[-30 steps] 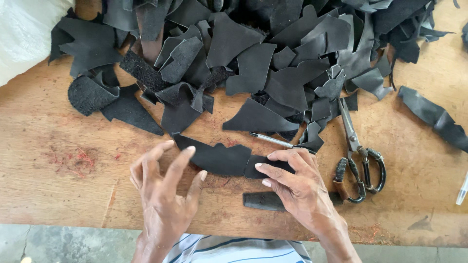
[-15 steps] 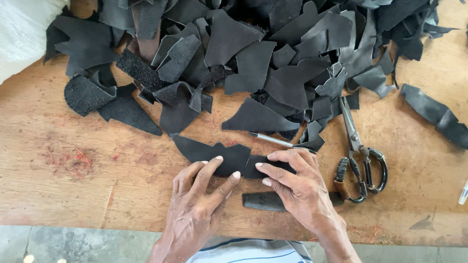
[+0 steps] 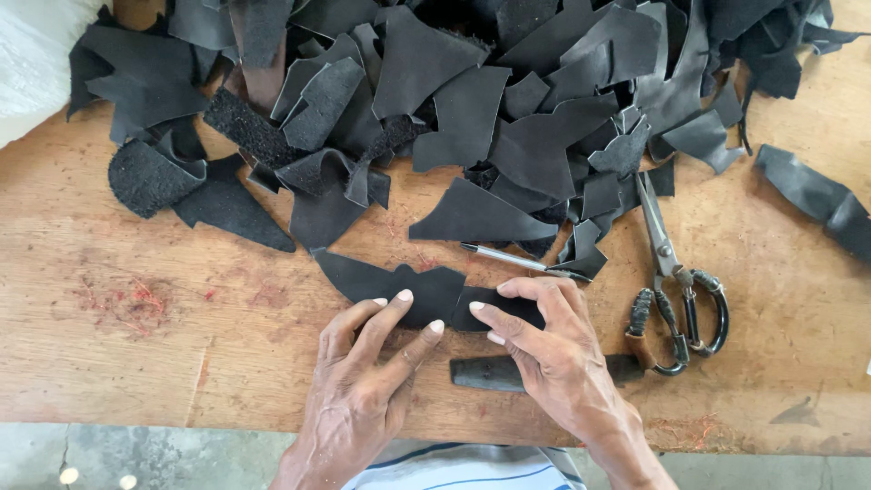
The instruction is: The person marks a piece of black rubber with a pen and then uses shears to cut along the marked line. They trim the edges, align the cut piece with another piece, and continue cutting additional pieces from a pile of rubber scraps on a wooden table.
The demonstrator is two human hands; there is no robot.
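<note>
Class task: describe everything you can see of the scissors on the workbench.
The scissors lie flat on the wooden table, right of the right hand and untouched. Grey metal blades, closed, point up toward the pile of black scraps. The loop handles look wrapped in dark binding and face the table's near edge.

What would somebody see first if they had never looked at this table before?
Probably the big heap of black leather scraps spread across the far half of the wooden table. Next, the left hand and right hand at the near edge, both pressing fingertips on one long black leather piece. To the right of the hands lies a pair of scissors, closed, handles toward the person.
</note>
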